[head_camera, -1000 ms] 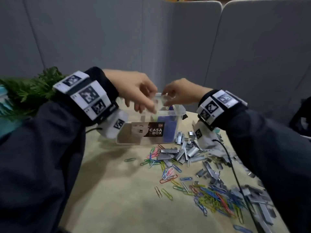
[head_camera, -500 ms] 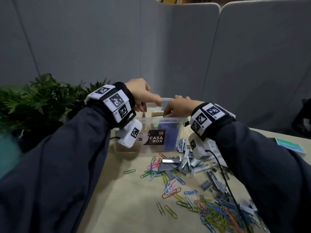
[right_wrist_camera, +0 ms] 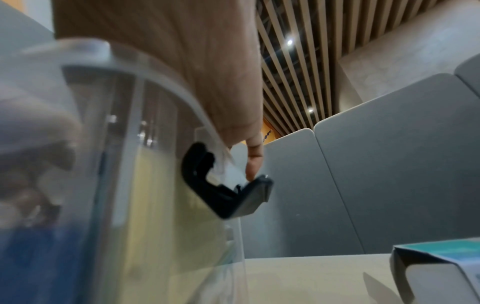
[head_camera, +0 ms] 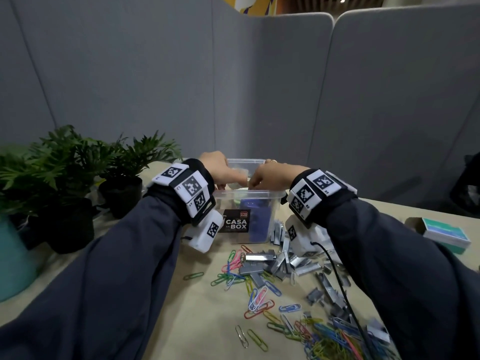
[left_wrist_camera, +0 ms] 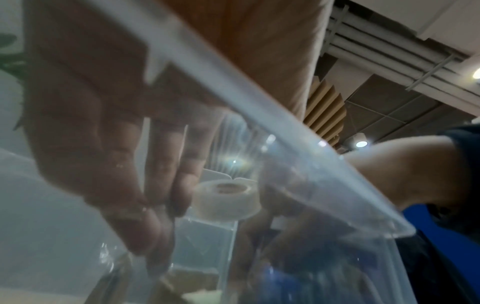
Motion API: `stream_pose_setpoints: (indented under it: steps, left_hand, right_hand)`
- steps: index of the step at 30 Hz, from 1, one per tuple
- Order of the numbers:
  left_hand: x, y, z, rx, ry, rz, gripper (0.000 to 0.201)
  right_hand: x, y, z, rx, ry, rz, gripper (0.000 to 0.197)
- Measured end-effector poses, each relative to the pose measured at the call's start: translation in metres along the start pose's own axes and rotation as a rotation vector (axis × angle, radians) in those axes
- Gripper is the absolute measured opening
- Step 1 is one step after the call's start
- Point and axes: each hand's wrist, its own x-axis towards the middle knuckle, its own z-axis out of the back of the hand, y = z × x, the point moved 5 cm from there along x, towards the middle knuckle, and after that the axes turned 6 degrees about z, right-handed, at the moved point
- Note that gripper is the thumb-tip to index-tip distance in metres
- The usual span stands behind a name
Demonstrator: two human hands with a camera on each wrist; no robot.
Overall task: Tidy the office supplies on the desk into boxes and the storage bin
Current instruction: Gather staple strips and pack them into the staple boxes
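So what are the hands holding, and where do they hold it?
Probably a tape roll inside the bin: left hand at one side of its rim, right hand at the other. Grip too blurry to confirm.

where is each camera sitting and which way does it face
Head: above the desk, looking forward and down at the clear plastic storage bin; both dark sleeves, left hand and right hand over it.
Left wrist: low outside the bin, looking up through its wall at the left hand's fingers and a white tape roll.
Right wrist: low beside the bin, looking up past its black latch; one fingertip shows.
All share the bin.
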Motion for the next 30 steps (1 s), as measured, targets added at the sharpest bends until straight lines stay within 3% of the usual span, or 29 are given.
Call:
stream_pose_setpoints:
  steps: [3,7,10,13,16,21,24,30]
  left_hand:
    - [0.001,0.003,-0.011,0.008,-0.08,-0.018,0.046]
    - [0.004,0.011,-0.015,-0.063,-0.161,-0.026,0.046]
    - [0.004,0.013,-0.016,-0.086,-0.153,-0.01,0.044]
    - [0.003,0.013,-0.018,-0.079,-0.167,-0.004,0.045]
    - [0.003,0.011,-0.019,-0.072,-0.194,-0.017,0.041]
    - [0.009,0.01,-0.023,-0.084,-0.117,-0.029,0.037]
    - [0.013,0.009,-0.025,-0.072,-0.077,-0.049,0.036]
    - [0.015,0.005,-0.029,-0.044,0.045,-0.081,0.016]
  right_hand:
    - [0.003,-0.001,-0.001,0.032,-0.029,0.007,0.018]
    - [0.006,-0.004,-0.001,0.134,-0.119,0.0,0.025]
    - [0.003,-0.001,-0.001,0.132,-0.119,-0.017,0.019]
    - [0.008,-0.003,-0.001,0.158,-0.183,-0.045,0.022]
    - [0.01,-0.009,-0.002,0.371,-0.304,-0.026,0.036]
    - [0.004,-0.011,0.0,0.394,-0.382,-0.008,0.037]
    - [0.004,-0.014,0.001,0.41,-0.443,0.003,0.019]
    - [0.004,-0.009,0.0,0.197,-0.336,-0.078,0.015]
